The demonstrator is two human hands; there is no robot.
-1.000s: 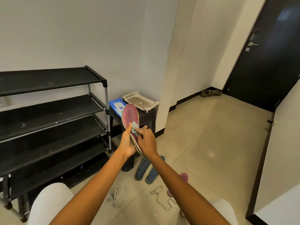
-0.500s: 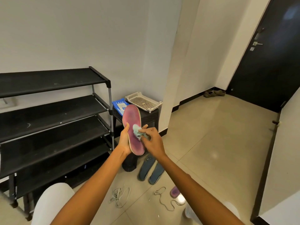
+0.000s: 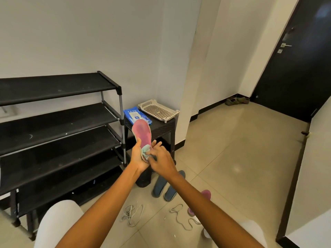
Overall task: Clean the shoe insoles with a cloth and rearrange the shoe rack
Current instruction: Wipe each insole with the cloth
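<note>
My left hand [image 3: 137, 154] holds a pink insole [image 3: 142, 133] upright by its lower end, its face turned toward me. Pressed against the lower part of that insole is a pale green cloth [image 3: 146, 149], pinched in my right hand [image 3: 161, 158]. The black shoe rack [image 3: 53, 126] stands at the left with bare shelves. Two dark blue insoles [image 3: 165, 187] lie side by side on the floor below my hands. Another pink insole [image 3: 206, 194] lies on the tiles, partly hidden behind my right forearm.
A small dark stool [image 3: 161, 127] beside the rack carries a white perforated tray [image 3: 158, 110] and a blue wipes pack [image 3: 133, 115]. Loose laces [image 3: 132, 213] lie on the tiles near my knees. A pair of shoes [image 3: 236, 100] sits by the dark door [image 3: 295, 59].
My right hand has slid the cloth down the pink insole toward its lower end. The insole has turned from edge-on to facing me.
</note>
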